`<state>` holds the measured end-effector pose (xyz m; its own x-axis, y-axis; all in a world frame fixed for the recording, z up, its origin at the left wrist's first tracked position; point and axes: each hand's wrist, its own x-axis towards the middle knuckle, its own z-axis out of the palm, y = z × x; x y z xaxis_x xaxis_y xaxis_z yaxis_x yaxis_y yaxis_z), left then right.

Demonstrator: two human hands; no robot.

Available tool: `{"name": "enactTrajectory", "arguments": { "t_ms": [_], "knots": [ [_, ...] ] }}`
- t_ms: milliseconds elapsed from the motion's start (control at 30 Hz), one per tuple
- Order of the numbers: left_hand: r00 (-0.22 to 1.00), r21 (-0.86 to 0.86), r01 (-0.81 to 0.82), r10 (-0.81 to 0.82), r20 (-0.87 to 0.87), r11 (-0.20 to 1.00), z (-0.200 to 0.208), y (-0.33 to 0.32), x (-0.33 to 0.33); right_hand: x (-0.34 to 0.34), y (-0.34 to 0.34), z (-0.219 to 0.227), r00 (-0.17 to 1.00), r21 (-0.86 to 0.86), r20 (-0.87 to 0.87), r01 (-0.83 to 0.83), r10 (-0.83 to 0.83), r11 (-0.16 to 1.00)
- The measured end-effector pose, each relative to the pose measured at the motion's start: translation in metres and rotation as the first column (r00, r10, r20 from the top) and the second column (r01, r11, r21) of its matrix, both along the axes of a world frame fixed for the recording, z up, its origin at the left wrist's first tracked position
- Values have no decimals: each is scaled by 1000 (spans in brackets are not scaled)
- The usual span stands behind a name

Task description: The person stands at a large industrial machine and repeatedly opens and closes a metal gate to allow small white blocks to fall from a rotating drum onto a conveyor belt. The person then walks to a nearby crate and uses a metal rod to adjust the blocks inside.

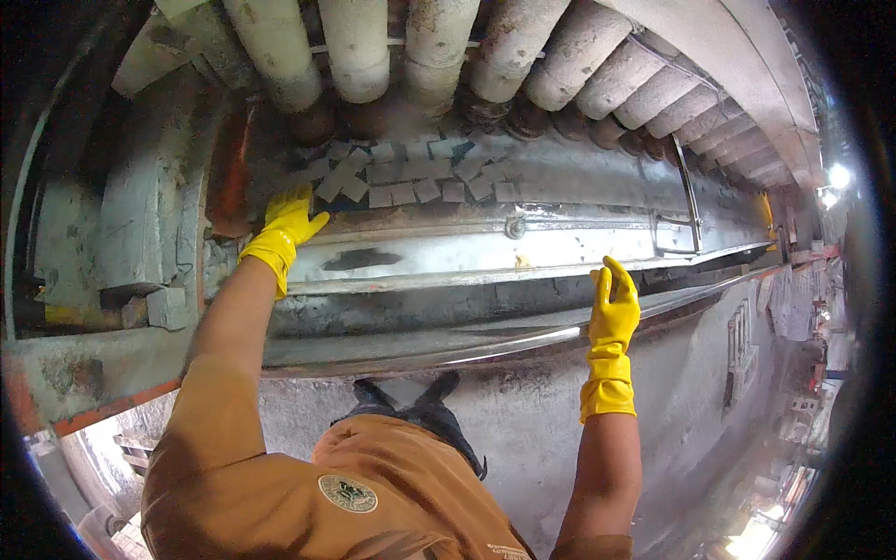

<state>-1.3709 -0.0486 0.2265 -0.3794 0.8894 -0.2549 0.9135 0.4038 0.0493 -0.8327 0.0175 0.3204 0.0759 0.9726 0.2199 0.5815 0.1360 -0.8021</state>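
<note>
Both my hands wear yellow rubber gloves. My left hand reaches over the machine's near ledge, its thumb apart and its fingers stretched toward the leftmost pieces. Beside it lie several flat, light grey square and rectangular pieces, like small tiles, some in rows and some askew, on a wet, dark grey bed. Whether the fingertips touch a piece I cannot tell. My right hand is raised near the front rail, fingers loosely bent and apart, with nothing visible in it.
A row of thick, grimy cylinders hangs over the bed's far side. In front run a pale metal ledge and a rail. An upright metal bracket stands at the right. A block-like housing flanks the left end.
</note>
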Motion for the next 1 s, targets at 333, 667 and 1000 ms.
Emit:
{"name": "enactTrajectory", "arguments": {
  "t_ms": [333, 667, 1000],
  "knots": [
    [997, 47, -71, 71, 1, 996, -9, 12, 21, 24, -2, -27, 1000, 55, -20, -13, 14, 998],
    [993, 197, 13, -36, 112, 980, -16, 4, 11, 31, -2, -25, 999, 27, -36, -9, 10, 1000],
    [926, 128, 212, -241, 292, 969, 45, -22, 72, 25, 2, -25, 993, 26, -109, -50, 53, 998]
  ]
}}
